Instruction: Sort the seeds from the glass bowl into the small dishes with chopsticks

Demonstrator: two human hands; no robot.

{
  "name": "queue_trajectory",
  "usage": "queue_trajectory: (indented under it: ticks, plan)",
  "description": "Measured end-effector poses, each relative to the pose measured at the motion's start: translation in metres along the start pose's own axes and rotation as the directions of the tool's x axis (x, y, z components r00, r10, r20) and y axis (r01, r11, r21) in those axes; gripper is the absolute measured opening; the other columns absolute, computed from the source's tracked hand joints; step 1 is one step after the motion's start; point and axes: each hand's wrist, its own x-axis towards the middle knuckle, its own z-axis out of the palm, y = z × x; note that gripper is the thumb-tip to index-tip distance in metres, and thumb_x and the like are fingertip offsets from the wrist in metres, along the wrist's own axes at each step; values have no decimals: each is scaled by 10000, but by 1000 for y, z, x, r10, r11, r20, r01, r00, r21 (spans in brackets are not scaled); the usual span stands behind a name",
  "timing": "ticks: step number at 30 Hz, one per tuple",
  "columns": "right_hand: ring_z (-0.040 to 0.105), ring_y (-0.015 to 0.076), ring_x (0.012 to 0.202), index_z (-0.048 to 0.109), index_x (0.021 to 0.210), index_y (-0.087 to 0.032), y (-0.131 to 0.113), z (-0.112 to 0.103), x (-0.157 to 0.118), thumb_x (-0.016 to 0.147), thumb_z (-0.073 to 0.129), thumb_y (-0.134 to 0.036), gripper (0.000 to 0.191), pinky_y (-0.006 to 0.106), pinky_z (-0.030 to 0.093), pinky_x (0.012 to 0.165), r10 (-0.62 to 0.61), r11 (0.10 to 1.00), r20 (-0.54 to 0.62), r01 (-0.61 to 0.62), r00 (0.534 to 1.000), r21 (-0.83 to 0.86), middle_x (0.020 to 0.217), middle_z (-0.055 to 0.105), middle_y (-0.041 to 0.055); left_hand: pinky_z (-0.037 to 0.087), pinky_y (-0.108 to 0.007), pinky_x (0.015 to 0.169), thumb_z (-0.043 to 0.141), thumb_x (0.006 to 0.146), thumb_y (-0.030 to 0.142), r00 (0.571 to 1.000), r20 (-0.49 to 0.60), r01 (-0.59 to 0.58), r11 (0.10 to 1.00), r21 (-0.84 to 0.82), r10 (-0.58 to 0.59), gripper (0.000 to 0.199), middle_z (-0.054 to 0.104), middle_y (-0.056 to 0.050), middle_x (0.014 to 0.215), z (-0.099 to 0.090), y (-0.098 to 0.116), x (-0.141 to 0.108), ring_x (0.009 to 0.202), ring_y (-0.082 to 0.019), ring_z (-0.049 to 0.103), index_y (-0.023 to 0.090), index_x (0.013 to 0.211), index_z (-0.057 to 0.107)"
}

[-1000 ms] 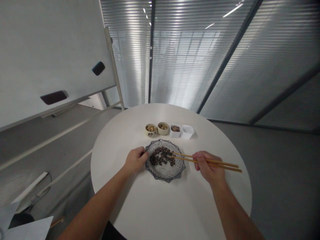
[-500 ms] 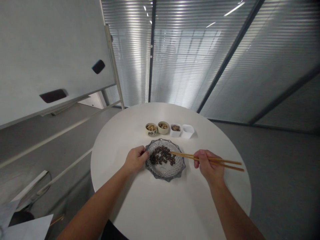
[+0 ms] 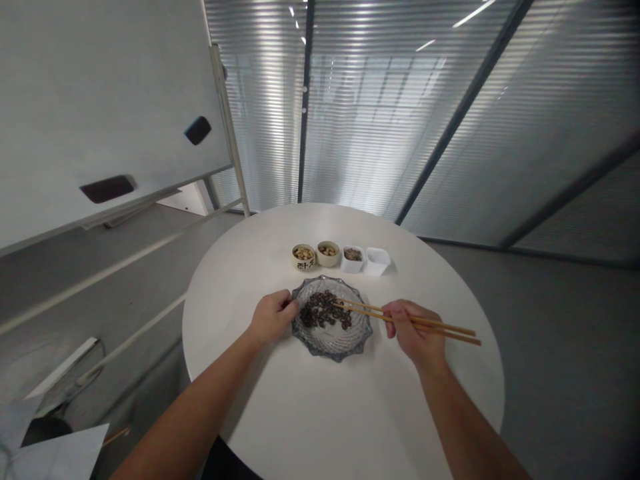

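Note:
A clear glass bowl (image 3: 333,345) with a scalloped rim stands on the round white table (image 3: 320,413). Small dark brown beans or seeds (image 3: 325,310) lie across its bottom, mostly to the left and middle. My left hand (image 3: 274,315) grips the bowl's left rim between thumb and fingers. In my right hand (image 3: 414,327) is a pair of wooden chopsticks (image 3: 370,311); their tips are slightly apart and reach in among the dark pieces. Whether anything sits between the tips is too small to tell.
Behind the bowl stand two round cream cups, the left cup (image 3: 303,265) and right cup (image 3: 328,260), holding tan nuts. Beside them are a white cup (image 3: 353,265) of small seeds and an empty white cup (image 3: 377,267). A whiteboard (image 3: 125,100) stands at the left.
The chopsticks have moved slightly left into the dark pieces, and their tips have spread apart. My right hand has shifted a little left; my left hand stays on the rim.

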Motion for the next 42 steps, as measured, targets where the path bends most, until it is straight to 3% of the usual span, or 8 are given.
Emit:
queue_trajectory:
  ticks: [8, 12, 16, 23, 28, 32, 36, 42]
  plan:
    - [556, 141, 445, 704, 716, -201, -7, 4, -5, 985, 573, -459, 395, 251, 452, 456, -2, 998, -22, 0, 1000, -64, 498, 584, -7, 257, -257, 581, 485, 862, 383, 1000, -13, -19, 1000, -7, 19, 287, 405, 45, 597, 2, -3, 1, 611, -118, 406, 198, 646, 449]
    - [518, 133, 401, 673, 673, -194, -11, 9, -3, 978, 572, -497, 441, 248, 424, 412, 64, 997, -111, -58, 992, 53, 455, 558, -5, 266, -259, 583, 486, 861, 373, 1000, -1, -21, 1000, -4, 21, 274, 423, 43, 603, 0, -1, 1, 614, -119, 416, 196, 653, 463]
    - [492, 121, 342, 669, 675, -179, -6, 13, 1, 959, 606, -508, 439, 236, 392, 356, 166, 969, -245, -112, 955, 218, 426, 547, -11, 266, -258, 577, 489, 858, 378, 1000, -8, -20, 1000, -14, 20, 282, 421, 42, 599, 0, 0, 1, 607, -119, 413, 197, 643, 461]
    - [489, 124, 292, 632, 654, -177, -2, 13, 7, 928, 646, -501, 425, 238, 372, 282, 255, 912, -356, -100, 899, 399, 448, 550, -20, 266, -253, 578, 491, 851, 398, 1000, -12, -1, 1000, -25, 1, 299, 420, 40, 594, 1, 1, 0, 611, -122, 406, 199, 632, 457]
    - [503, 114, 301, 559, 613, -194, -12, 0, 25, 905, 672, -478, 423, 252, 394, 275, 199, 921, -552, 37, 810, 387, 555, 614, -12, 267, -252, 573, 490, 851, 398, 1000, -12, -7, 1000, -22, 7, 298, 421, 38, 595, 0, 3, 0, 611, -122, 403, 199, 633, 454]
    - [512, 132, 316, 587, 630, -198, -1, -20, 52, 920, 632, -514, 431, 261, 393, 297, 106, 967, -684, 86, 722, 240, 494, 562, -24, 269, -254, 576, 486, 853, 395, 1000, -11, -18, 1000, -11, 18, 294, 430, 39, 592, 1, 2, 0, 606, -123, 420, 198, 637, 462]
    - [506, 146, 328, 614, 657, -205, 28, -28, 72, 938, 579, -539, 438, 274, 414, 342, 64, 993, -665, 17, 744, 114, 430, 523, -30, 273, -252, 580, 486, 852, 405, 1000, -20, -23, 1000, -18, 22, 303, 432, 40, 587, 2, 0, 1, 610, -124, 424, 199, 631, 455]
    - [541, 140, 370, 646, 729, -157, 56, -23, 74, 931, 591, -511, 411, 258, 447, 406, 85, 996, -590, -60, 803, 62, 457, 566, -29, 276, -252, 585, 484, 863, 396, 999, -20, -25, 1000, -14, 24, 304, 442, 36, 599, 1, 0, -1, 617, -125, 427, 199, 634, 450]
